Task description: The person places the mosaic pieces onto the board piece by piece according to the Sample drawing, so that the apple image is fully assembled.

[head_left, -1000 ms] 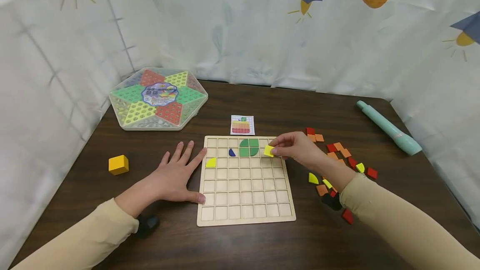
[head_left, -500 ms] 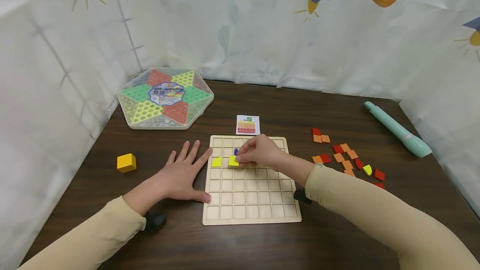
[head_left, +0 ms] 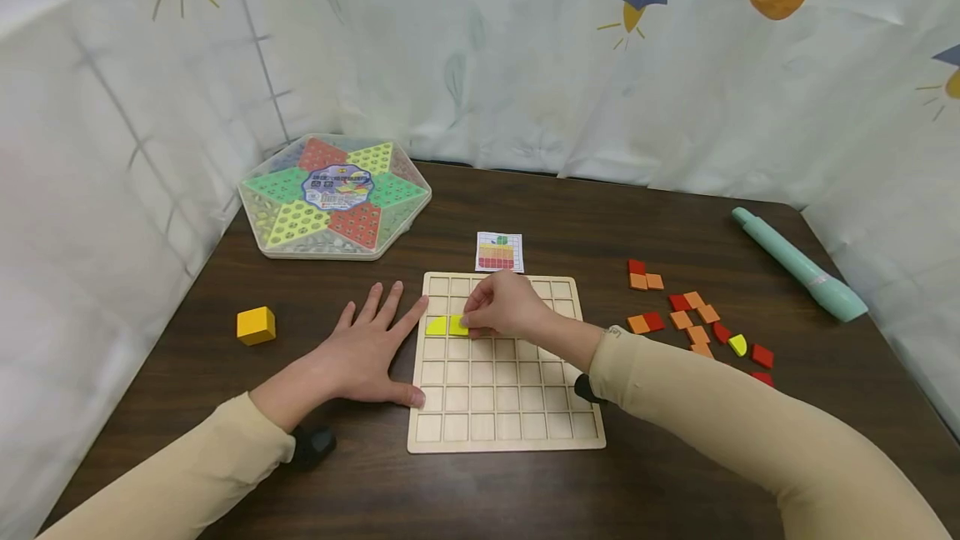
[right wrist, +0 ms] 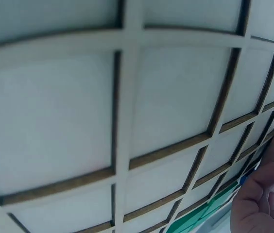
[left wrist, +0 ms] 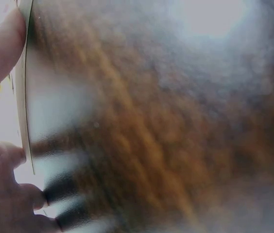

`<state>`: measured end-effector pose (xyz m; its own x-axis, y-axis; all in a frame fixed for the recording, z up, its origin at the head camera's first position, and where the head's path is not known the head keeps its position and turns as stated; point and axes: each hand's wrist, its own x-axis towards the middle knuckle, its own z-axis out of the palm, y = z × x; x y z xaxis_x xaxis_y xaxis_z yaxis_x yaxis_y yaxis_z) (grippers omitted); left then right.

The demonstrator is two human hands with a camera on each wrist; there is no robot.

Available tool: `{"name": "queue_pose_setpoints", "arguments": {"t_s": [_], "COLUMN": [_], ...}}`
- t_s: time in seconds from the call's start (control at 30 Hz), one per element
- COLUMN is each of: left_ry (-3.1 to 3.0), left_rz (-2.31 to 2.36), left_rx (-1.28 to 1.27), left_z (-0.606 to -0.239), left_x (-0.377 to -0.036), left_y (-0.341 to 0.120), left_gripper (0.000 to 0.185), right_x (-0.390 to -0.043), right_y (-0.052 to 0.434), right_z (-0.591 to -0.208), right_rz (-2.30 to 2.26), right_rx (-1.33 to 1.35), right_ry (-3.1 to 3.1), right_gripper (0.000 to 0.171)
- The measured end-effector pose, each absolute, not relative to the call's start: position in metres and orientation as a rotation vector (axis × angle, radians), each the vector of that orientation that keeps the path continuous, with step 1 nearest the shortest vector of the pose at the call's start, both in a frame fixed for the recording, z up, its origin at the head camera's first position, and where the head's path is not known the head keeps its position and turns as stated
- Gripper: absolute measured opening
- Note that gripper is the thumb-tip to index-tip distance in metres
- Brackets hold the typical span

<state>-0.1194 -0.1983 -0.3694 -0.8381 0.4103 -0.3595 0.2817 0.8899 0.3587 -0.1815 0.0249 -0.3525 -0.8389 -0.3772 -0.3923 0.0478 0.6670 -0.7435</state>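
Dark wooden table (head_left: 525, 482) carries the grid board (head_left: 506, 432). Right hand (head_left: 504, 307) pinches a yellow tile (head_left: 457, 325); seat it squarely. Left hand (head_left: 360, 354), spread flat, steadies the board.

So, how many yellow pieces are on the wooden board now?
2: one yellow piece at the board's left edge, another beside it under the right hand, which may hide more.

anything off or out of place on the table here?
Nothing stands out. The grid board lies flat and square, the left hand flat against its edge. The right hand pinches a yellow tile beside another yellow piece. Loose tiles lie scattered to the right, unspilled.
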Motion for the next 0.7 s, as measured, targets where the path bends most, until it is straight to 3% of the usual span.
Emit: {"name": "queue_pose_setpoints", "arguments": {"t_s": [0.5,0.7], "left_ry": [2.633,2.637], "left_rz": [0.402,0.407], "left_rx": [0.507,0.506], "left_z": [-0.368,-0.370], "left_x": [-0.118,-0.117], "left_y": [-0.198,-0.198], "left_gripper": [0.126,0.127], "right_x": [-0.179,-0.181], "right_y": [0.020,0.048], "right_z": [-0.354,-0.343], "right_rz": [-0.862,-0.940], "right_rx": [-0.516,-0.382], "right_ry": [2.545,2.542], "right_gripper": [0.007,0.008]}}
